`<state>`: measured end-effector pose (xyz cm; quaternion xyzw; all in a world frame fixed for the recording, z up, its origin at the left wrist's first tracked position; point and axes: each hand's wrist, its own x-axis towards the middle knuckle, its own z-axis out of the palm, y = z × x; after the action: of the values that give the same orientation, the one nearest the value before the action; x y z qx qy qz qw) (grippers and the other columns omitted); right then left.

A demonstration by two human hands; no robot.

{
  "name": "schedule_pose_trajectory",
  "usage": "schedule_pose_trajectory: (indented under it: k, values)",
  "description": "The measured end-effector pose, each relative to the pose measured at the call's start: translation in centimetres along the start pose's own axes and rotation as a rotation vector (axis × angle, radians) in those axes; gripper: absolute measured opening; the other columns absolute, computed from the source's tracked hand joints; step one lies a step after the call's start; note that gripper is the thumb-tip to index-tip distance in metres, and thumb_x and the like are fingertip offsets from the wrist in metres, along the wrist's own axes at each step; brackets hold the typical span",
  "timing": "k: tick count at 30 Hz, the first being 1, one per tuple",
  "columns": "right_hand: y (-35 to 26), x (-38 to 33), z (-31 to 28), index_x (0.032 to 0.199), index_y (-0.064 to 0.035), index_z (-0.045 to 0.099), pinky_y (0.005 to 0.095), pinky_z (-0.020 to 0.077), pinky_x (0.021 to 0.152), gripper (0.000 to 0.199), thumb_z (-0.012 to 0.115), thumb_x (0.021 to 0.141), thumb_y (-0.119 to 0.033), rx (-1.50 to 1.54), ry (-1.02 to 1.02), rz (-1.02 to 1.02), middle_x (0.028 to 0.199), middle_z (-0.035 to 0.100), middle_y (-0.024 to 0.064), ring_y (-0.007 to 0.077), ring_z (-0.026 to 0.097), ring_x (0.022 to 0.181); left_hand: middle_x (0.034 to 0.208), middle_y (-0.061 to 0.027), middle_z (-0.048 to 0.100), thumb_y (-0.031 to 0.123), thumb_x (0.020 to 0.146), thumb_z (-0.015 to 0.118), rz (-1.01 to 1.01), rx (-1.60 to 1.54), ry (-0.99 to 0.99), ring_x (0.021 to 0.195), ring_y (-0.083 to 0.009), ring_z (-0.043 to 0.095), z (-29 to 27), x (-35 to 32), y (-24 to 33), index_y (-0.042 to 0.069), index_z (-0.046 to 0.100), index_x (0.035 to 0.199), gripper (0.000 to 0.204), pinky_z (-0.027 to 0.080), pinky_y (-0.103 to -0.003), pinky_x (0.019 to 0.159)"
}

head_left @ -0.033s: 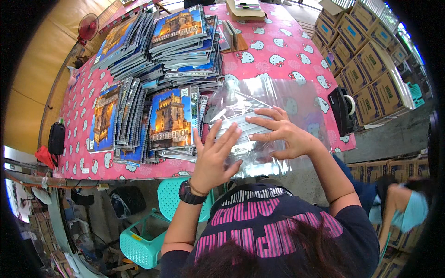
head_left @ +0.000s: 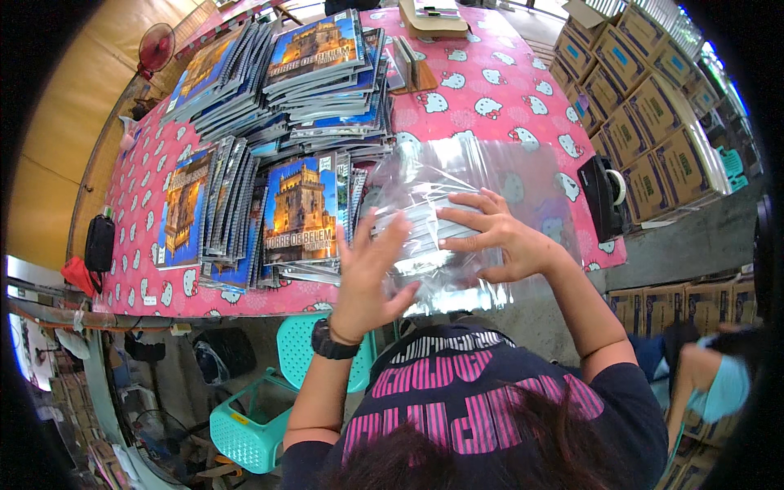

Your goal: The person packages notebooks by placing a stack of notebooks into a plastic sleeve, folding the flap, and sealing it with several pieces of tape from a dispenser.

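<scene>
Clear, glossy plastic sheets or bags (head_left: pixel 457 286) lie at the table's near edge, with whitish strip-like layers showing through them; I cannot tell what these are. My right hand (head_left: pixel 510 241) rests on the plastic with its fingers spread. My left hand (head_left: pixel 367 265), a dark watch on its wrist, is over the plastic's left edge, fingers apart and slightly blurred. No object shows in either hand. Just left of it lie spiral-bound notebooks (head_left: pixel 302 208) with a lit-tower cover, beside another leaning stack (head_left: pixel 186 208). Taller notebook piles (head_left: pixel 318 49) stand behind.
A pink patterned cloth (head_left: pixel 490 102) covers the table. A black case with a pale handle (head_left: pixel 600 196) sits at its right edge, and a black pouch (head_left: pixel 100 243) at its left. Cardboard boxes (head_left: pixel 645 122) are stacked to the right. Green plastic stools (head_left: pixel 253 425) stand below. Another person's arm (head_left: pixel 694 367) shows at lower right.
My left hand has shifted slightly to the left over the plastic, and its fingers are now blurred. The right hand stays in place. The other person's arm at lower right has moved a little.
</scene>
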<state>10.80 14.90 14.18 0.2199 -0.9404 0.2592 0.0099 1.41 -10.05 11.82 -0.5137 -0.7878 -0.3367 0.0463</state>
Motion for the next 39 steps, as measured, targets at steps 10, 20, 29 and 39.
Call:
schedule_pose_trajectory:
  k: [10,20,29,39]
  values:
    - [1.1,0.5,-0.6,0.131,-0.0229,0.050,0.0514,0.0177,0.106,0.077,0.069,0.057,-0.017,0.232,-0.025,-0.048,0.146,0.033,0.0034,0.0309,0.029,0.133,0.106,-0.0044,0.059,0.014,0.070,0.073,0.310,-0.098,0.232,0.103,-0.0230,0.054,-0.5,2.3,0.3,0.012,0.062,0.105,0.036,0.030,-0.047,0.101]
    - [1.0,0.3,-0.8,0.133,-0.0288,0.047,0.0562,0.0162,0.106,0.084,0.071,0.054,-0.014,0.046,-0.087,-0.072,0.150,0.023,0.0101,0.0366,0.018,0.137,0.137,-0.0101,0.044,0.053,0.077,0.062,0.034,0.032,-0.103,0.131,-0.0313,0.034,-0.8,-1.6,-1.4,0.009,0.050,0.127,0.068,0.022,-0.051,0.104]
    - [0.5,0.7,-0.9,0.132,-0.0331,0.046,0.0623,0.0177,0.104,0.089,0.080,0.051,-0.022,-0.073,-0.144,-0.066,0.151,0.015,0.0139,0.0408,0.011,0.137,0.147,-0.0063,0.031,0.056,0.065,0.069,0.102,0.126,-0.345,0.139,-0.0307,0.019,-1.1,2.5,-0.7,0.019,0.042,0.137,0.085,0.005,-0.060,0.107]
    - [1.2,0.7,-1.1,0.132,-0.0312,0.048,0.0597,0.0178,0.104,0.085,0.079,0.053,-0.021,0.012,-0.166,-0.081,0.152,0.014,0.0143,0.0420,0.008,0.138,0.099,-0.0126,0.063,0.022,0.081,0.063,0.025,-0.423,0.499,0.098,-0.0295,0.059,-2.4,2.3,1.1,0.006,0.064,0.086,0.017,0.039,-0.047,0.093]
